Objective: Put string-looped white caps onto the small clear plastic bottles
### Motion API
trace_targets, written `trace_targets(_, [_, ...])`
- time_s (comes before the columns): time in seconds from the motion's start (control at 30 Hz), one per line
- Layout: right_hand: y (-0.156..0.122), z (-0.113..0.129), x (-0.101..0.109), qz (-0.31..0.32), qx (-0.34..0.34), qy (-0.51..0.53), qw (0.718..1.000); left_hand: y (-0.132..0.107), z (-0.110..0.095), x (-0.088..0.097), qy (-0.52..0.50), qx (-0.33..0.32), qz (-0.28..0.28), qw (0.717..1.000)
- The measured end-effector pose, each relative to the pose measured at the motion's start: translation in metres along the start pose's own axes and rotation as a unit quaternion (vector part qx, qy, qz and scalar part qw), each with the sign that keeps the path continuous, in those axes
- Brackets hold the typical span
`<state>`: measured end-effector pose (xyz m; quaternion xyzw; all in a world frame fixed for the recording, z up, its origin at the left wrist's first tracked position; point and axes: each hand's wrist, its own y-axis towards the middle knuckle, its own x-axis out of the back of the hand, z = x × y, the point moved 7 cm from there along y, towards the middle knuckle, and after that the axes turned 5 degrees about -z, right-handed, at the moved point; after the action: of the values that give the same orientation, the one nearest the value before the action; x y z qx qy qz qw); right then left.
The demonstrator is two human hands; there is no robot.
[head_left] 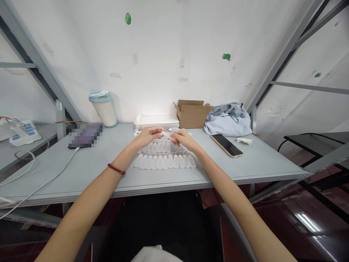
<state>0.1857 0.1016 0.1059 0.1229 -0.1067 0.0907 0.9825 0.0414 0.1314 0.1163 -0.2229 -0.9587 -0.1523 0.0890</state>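
Note:
Both hands meet above the middle of the table, closed on one small frosted white piece (167, 135). My left hand (149, 135) pinches its left end, where a bit of thin white cord shows. Its other end is between the fingers of my right hand (184, 139). Below them lies a front row of similar frosted white pieces (165, 162), side by side with thin cords at their tops. Behind it is a shorter row of such pieces (156, 147), partly covered by my left hand.
Along the wall stand a blue-lidded cup (105, 111), a stack of white sheets (156, 121), an open cardboard box (193, 115) and a light blue cloth (229, 122). Phones lie at left (85, 136) and right (226, 145), the left one with a cable (61, 171). Crumpled tissue (244, 141) lies rightward.

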Motion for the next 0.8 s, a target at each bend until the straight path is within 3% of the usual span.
trace_targets(0.37, [0.0,-0.004,0.002,-0.025,-0.034,0.049,0.998,0.0,0.009,0.001,0.033,0.03,-0.009,0.999])
trace_targets(0.8, [-0.003,-0.003,-0.008,0.011,-0.033,0.045,0.998,0.001,0.013,0.001,-0.002,0.089,-0.058,0.994])
